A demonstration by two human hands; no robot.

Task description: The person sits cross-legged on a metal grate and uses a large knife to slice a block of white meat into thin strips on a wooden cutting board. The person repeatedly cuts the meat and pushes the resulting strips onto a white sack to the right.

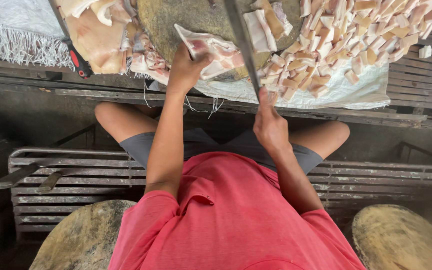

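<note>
The left hand [186,67] curls its fingers over a pale pink slab of meat [211,50] lying on a round wooden chopping block [186,20]. The right hand [271,125] is fisted tight around the handle of a long knife [241,40], blade pointing away. One heap of cut pieces [356,35] lies on a white sheet [346,92] beside it.

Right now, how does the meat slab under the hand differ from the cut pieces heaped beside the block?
The meat slab is one large whole sheet, pinned on the round chopping block by the left hand; the cut pieces are small chunks heaped loose on the white sheet, untouched. The right hand holds the cleaver between them. Both look pale, pinkish and fatty.
</note>
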